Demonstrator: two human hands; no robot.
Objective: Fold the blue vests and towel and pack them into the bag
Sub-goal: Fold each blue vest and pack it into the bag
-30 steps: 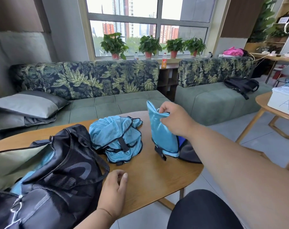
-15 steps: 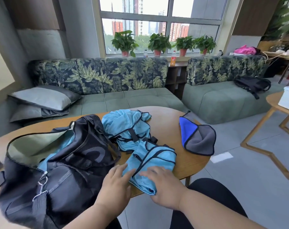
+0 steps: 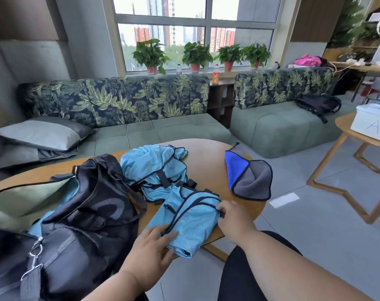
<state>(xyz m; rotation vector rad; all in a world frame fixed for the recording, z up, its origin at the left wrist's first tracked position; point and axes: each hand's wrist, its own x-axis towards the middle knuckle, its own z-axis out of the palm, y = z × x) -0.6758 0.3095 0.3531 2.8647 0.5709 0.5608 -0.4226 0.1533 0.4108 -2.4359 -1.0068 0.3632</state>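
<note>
Head view: vest [image 3: 191,222] lies between flat left hand [image 3: 151,248] and pinching right hand [image 3: 233,218].

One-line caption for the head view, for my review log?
Both hands, left hand and right hand, flatten a blue vest on the wooden table beside the open black bag.
</note>
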